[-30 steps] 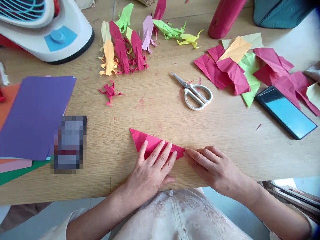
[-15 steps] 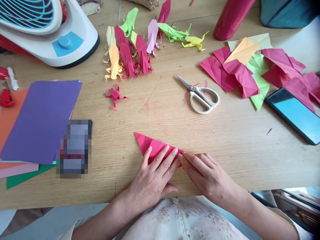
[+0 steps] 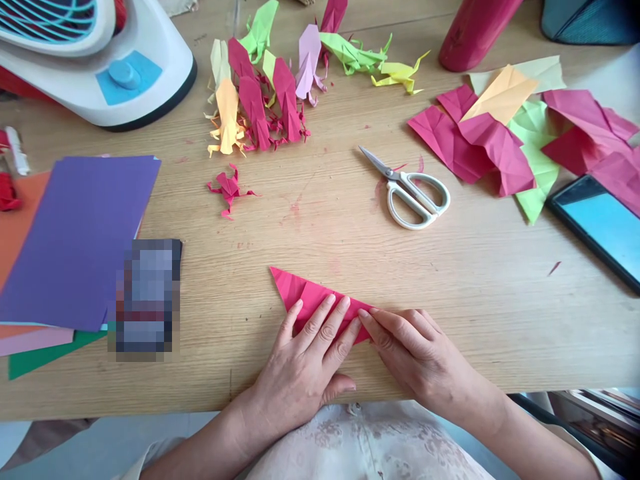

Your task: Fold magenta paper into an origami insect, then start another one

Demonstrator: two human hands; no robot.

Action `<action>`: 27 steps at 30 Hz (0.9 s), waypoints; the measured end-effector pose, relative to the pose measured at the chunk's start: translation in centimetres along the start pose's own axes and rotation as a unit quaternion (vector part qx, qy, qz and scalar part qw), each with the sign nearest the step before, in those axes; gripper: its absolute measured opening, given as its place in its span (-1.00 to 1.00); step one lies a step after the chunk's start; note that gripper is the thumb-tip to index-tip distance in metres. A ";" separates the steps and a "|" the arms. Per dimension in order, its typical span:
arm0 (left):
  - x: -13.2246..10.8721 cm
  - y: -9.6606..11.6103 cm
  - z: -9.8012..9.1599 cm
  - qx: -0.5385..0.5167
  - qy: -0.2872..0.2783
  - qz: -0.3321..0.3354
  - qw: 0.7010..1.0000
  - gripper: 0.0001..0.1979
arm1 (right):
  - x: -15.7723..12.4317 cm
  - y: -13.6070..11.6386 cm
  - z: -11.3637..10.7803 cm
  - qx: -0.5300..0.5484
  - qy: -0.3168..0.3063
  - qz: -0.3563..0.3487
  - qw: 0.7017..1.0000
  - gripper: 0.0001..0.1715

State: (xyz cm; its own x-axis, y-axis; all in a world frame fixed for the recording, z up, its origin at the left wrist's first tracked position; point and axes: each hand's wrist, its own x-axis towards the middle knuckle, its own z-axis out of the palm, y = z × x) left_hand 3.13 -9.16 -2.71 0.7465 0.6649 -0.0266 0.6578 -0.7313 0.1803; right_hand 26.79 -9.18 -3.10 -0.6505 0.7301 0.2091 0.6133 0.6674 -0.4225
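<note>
A creased sheet of pink-red origami paper (image 3: 295,288), folded into a long triangle, lies on the wooden table near its front edge. Flat on top of it rests my left hand (image 3: 305,353), fingers spread and pressing the paper down. At the right corner my right hand (image 3: 420,353) pinches the paper between thumb and index finger; the other fingers are curled. White-handled scissors (image 3: 407,190) lie beyond my hands to the right. A small red folded-paper figure (image 3: 230,191) sits beyond to the left.
Several folded-paper figures (image 3: 257,110) stand at the back. Crumpled paper sheets (image 3: 495,143), a phone (image 3: 600,227) and a red cylinder (image 3: 475,33) are at right. Coloured paper (image 3: 85,240), a pixelated phone-like object (image 3: 150,293) and a white fan-like appliance (image 3: 145,73) are at left.
My left hand's fingers have shifted slightly left and down on the paper. My right hand still pinches the corner. The whole view has moved a little.
</note>
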 end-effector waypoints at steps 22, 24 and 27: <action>0.0 0.0 0.1 -0.008 -0.001 -0.009 1.000 -0.30 | -0.5 0.1 0.3 0.011 -0.012 0.008 1.000 -0.49; 0.0 0.0 0.2 -0.011 -0.002 -0.012 1.000 -0.30 | -0.4 0.1 0.2 0.017 -0.008 0.012 1.000 -0.48; 0.0 0.0 0.3 -0.014 -0.001 -0.012 1.000 -0.31 | -0.2 0.0 0.2 0.025 -0.002 0.022 0.999 -0.46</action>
State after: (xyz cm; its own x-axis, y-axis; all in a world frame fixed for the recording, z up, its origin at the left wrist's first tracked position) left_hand 3.18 -9.16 -3.00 0.7312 0.6813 -0.0338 0.6720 -0.7110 0.2071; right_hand 26.80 -9.36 -3.32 -0.6246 0.7584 0.1863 0.6185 0.6260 -0.4749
